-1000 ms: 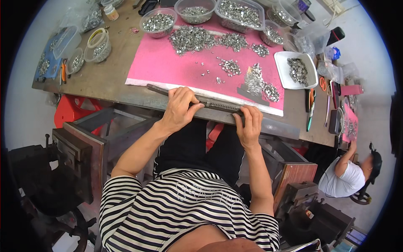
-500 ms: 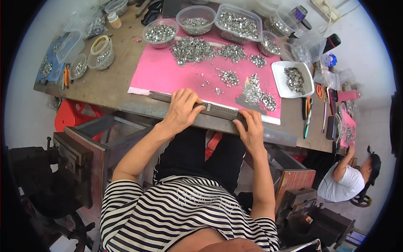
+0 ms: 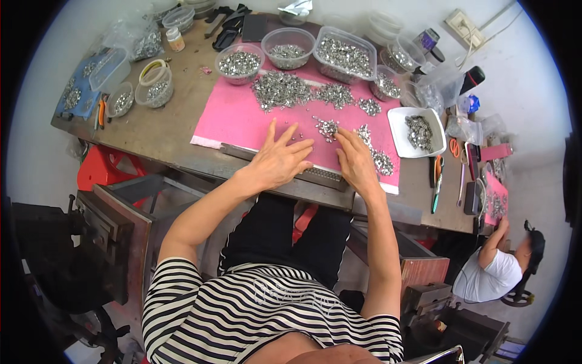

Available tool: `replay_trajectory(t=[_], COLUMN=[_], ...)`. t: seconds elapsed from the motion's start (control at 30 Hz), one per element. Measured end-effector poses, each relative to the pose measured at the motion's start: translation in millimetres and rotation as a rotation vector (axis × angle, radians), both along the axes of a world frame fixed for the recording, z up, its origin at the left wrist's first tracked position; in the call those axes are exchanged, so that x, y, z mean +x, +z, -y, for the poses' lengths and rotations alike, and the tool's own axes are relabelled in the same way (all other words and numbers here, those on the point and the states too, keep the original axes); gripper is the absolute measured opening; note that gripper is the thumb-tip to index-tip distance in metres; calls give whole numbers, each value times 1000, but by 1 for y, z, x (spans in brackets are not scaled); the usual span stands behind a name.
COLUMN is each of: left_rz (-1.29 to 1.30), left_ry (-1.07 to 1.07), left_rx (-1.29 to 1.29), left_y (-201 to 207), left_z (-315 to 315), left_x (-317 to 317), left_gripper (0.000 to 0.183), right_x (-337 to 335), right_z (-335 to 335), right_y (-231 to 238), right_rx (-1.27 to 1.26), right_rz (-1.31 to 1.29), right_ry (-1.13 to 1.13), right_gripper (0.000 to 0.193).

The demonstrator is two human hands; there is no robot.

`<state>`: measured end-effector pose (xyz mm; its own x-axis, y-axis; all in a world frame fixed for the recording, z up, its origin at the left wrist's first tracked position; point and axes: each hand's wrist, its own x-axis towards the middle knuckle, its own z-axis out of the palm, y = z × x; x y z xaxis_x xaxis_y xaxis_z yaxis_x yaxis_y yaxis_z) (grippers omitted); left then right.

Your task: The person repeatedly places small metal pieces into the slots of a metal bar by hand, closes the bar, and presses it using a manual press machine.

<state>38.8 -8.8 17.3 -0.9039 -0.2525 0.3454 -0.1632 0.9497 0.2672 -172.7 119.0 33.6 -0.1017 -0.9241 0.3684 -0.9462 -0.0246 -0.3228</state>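
Note:
My left hand (image 3: pixel 274 160) lies palm down with its fingers spread over the pink cloth (image 3: pixel 227 112), and nothing shows in its grasp. Under its thumb side runs a long grey metal bar (image 3: pixel 324 177) along the table's near edge, bearing a row of small metal pieces. My right hand (image 3: pixel 359 162) reaches past the bar's right part. Its fingertips touch the edge of a small heap of shiny metal pieces (image 3: pixel 326 128), thumb held apart from the fingers. More small metal pieces (image 3: pixel 382 162) lie just right of that hand, partly covered by it.
A large heap of metal pieces (image 3: pixel 282 91) spreads farther back, before several clear tubs of them, one a rectangular tub (image 3: pixel 344 54). At right stand a white tray (image 3: pixel 397 130) and pliers (image 3: pixel 438 182). A co-worker (image 3: pixel 491 273) sits at the far right.
Both hands have left the metal bar and moved forward onto the cloth. The left fingers have spread; the right hand has reached the small heap. The view has shifted slightly.

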Motion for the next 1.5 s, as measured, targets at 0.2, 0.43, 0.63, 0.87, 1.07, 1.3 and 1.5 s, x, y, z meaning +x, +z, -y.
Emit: replay_trajectory(t=[0.2, 0.43, 0.63, 0.87, 1.07, 1.3, 1.5], left_rz=[13, 12, 85, 150, 172, -241, -313], left_ry=[-37, -4, 97, -38, -83, 56, 61], left_rx=[-16, 92, 96, 163, 249, 308, 130], left_y=[-5, 7, -6, 4, 10, 1, -12], left_z=[-7, 12, 16, -17, -17, 6, 9], left_x=[-14, -6, -49, -23, -3, -13, -40], left_gripper=[48, 52, 71, 71, 63, 16, 9], right_x=[5, 9, 9, 16, 17, 11, 15], right_z=[37, 30, 12, -21, -30, -26, -13], right_y=[-3, -13, -16, 1, 13, 8, -6], right_rx=[4, 105, 88, 137, 43, -66, -127], right_rz=[-161, -163, -119, 76, 242, 302, 185], right_ry=[52, 82, 85, 141, 163, -55, -90], right_gripper=[38, 41, 43, 37, 27, 13, 9])
